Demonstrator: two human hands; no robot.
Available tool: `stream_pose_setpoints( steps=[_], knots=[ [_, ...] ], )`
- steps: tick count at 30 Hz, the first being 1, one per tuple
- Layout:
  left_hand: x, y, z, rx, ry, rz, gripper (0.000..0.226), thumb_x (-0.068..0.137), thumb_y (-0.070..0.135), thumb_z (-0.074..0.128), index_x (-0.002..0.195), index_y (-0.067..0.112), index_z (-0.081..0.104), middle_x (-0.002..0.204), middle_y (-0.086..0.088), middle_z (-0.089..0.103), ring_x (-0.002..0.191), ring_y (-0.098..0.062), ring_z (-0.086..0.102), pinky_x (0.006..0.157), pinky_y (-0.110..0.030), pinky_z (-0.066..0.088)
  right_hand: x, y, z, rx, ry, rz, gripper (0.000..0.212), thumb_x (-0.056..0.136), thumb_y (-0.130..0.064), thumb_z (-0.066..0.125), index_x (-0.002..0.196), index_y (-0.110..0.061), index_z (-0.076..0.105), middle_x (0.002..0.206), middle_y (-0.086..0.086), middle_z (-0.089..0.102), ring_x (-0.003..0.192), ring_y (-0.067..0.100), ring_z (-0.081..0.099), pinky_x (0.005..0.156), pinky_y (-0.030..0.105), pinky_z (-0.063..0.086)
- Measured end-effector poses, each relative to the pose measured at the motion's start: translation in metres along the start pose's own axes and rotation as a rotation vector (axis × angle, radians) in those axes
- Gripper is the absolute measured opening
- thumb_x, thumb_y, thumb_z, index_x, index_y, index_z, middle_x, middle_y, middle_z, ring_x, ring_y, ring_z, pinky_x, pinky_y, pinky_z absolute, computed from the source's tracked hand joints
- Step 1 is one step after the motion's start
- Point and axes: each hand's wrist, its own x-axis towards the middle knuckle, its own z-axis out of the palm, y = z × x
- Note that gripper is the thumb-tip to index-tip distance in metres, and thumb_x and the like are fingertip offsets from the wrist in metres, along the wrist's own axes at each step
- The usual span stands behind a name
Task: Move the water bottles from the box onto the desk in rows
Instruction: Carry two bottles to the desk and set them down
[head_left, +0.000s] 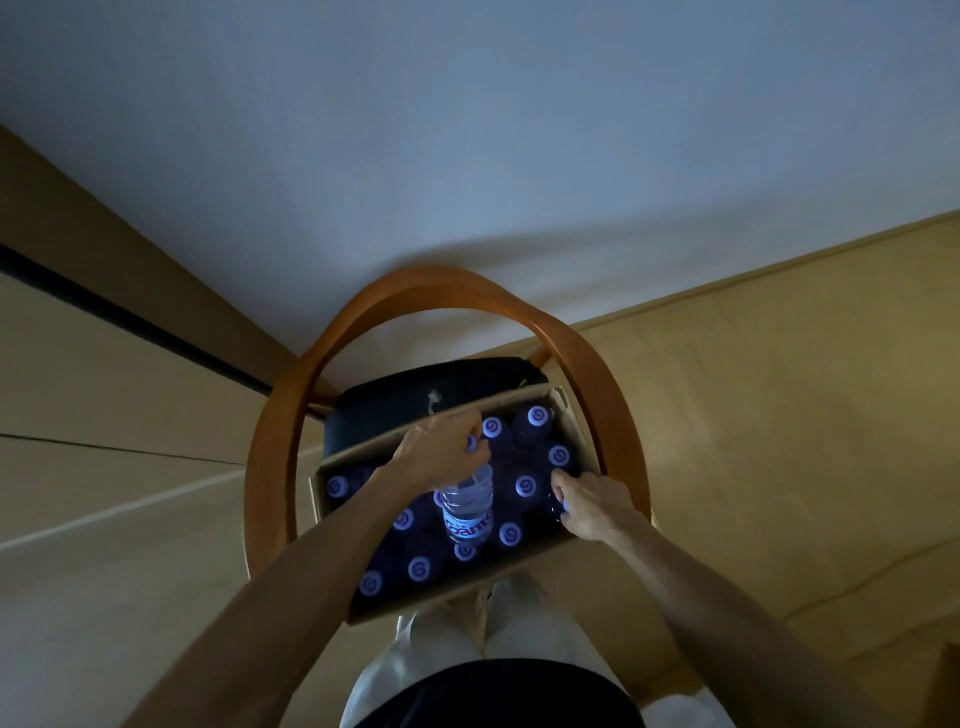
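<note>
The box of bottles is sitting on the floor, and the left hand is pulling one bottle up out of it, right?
Not quite. In the head view the box sits on the chair, not the floor. The rest holds: the left hand is pulling one bottle up out of it.

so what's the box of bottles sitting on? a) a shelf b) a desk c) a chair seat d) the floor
c, the cardboard box rests on the dark cushioned seat of a chair with a curved wooden frame, above the floor.
</note>
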Motion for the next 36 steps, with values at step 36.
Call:
stream_pose_setpoints(
  steps=[36],
  knots=[
    [-0.268, -0.052, -0.234, 0.038, 1.083, 0.019, 0.02, 0.085, 0.041, 0.061, 0.076, 0.025, 0.052, 0.065, 0.006, 0.062, 0.059, -0.019, 0.056, 0.056, -0.027, 0.045, -0.156, -0.244, -0.237, 0.093, 1.028, -0.649, 0.017, 0.091, -0.04, 0.056, 0.094, -0.024, 0.056, 0.07, -0.006, 0.061, 0.062, 0.017, 0.058, 0.063, 0.03, 0.05]
  ],
)
